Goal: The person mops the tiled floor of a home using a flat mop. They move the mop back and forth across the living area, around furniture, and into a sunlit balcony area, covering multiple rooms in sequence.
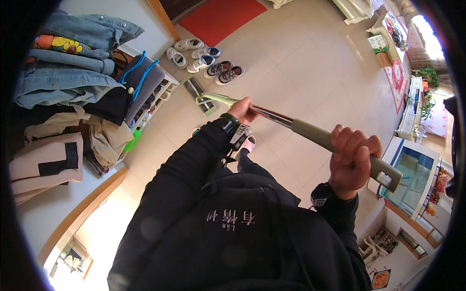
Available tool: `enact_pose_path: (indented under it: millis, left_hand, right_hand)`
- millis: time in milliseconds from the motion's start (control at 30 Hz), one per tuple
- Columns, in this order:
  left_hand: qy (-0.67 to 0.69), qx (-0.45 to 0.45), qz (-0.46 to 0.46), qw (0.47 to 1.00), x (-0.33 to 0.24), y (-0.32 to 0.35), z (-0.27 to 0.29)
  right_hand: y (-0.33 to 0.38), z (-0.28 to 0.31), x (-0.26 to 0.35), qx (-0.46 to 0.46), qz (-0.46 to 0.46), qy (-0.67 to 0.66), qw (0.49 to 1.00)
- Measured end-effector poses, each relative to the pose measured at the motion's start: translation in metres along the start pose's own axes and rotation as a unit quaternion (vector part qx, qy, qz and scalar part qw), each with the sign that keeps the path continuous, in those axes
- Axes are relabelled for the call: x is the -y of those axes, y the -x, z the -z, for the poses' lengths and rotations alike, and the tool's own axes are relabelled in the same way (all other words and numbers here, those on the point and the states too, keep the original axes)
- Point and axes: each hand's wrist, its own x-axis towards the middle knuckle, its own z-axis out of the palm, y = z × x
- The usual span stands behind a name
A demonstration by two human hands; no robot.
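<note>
A long-handled flat mop (pixel 310 132) in pale green, with a shiny metal section in its shaft, slants across the view. My left hand (pixel 241 111) is closed round the lower shaft, just above the light green fork. Farther up, my right hand (pixel 353 156) wraps its fingers round the thick olive grip near the handle's end. The rectangular mop head (pixel 200 95), green-edged with a dark middle, lies on the tiled floor at the left, close to a shoe rack. Black sleeves cover both my arms, and bands sit at the wrists.
Several pairs of shoes (pixel 205 58) stand beyond the mop head, near a red mat (pixel 222 19). Denim clothes (pixel 73 68) hang at the left above the shoe rack (pixel 158 99). A fish tank (pixel 410 172) stands at the right. My pink slipper (pixel 249 144) is below the shaft.
</note>
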Motion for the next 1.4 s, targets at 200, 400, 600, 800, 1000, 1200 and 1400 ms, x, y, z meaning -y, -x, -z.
enact_pose_path:
  millis: [200,400,600,800,1000,1200,1400]
  left_hand:
    - [-0.103,-0.010,0.060,0.993,0.068,-0.036,-0.051]
    - [-0.118,-0.021,0.048,0.992,0.088,-0.015,-0.090]
    - [-0.088,-0.030,-0.019,0.995,0.075,0.031,-0.077]
    - [-0.066,-0.093,-0.104,0.988,0.033,0.050,-0.036]
    - [-0.037,-0.149,-0.153,0.976,-0.007,0.056,0.028]
    - [-0.043,-0.189,-0.113,0.974,-0.030,0.086,0.065]
    - [-0.020,-0.138,-0.103,0.985,-0.045,0.132,0.100]
  right_hand:
    - [0.016,0.035,0.043,-0.056,0.022,0.103,0.993]
    - [0.018,0.053,0.070,-0.074,0.010,0.135,0.988]
    - [0.008,0.044,0.071,-0.042,0.022,0.116,0.992]
    - [-0.010,0.036,0.036,0.044,-0.033,-0.011,0.998]
    - [-0.003,-0.007,-0.010,0.059,-0.087,0.012,0.994]
    - [0.010,-0.067,-0.022,0.102,-0.145,-0.012,0.984]
    - [0.004,-0.128,-0.024,0.144,-0.131,-0.013,0.981]
